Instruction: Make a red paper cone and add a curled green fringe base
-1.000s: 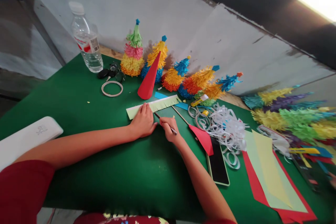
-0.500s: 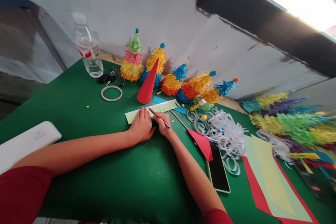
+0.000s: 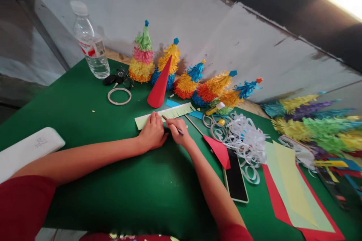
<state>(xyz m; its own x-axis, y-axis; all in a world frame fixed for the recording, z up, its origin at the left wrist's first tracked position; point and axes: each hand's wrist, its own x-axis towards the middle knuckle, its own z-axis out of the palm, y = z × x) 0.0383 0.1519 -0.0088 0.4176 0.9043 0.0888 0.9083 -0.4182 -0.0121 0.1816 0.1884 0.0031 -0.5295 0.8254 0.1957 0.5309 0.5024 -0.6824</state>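
A pale green paper strip (image 3: 175, 111) lies on the green table, with a row of slits along its right part. My left hand (image 3: 153, 131) rests on the strip's left part, its fingers stretched out flat and pressing it down. Gripped in my right hand (image 3: 177, 128) is a thin pen-like tool (image 3: 180, 131), its tip touching the strip just right of my left fingers. Behind the strip stands a red paper cone (image 3: 160, 87). Blue paper (image 3: 173, 103) lies partly under the strip's far side.
Fringed paper trees (image 3: 142, 64) line the wall. A bottle (image 3: 93, 52), keys (image 3: 120, 77) and a tape ring (image 3: 119, 96) are at the left. Rightward lie a glue stick (image 3: 215, 108), curled white strips (image 3: 246, 139), a phone (image 3: 236, 180) and coloured sheets (image 3: 294, 184).
The view has shifted slightly, so most things appear a little higher. My right hand and the tool have moved slightly relative to the strip, which shows more slits toward my left hand.
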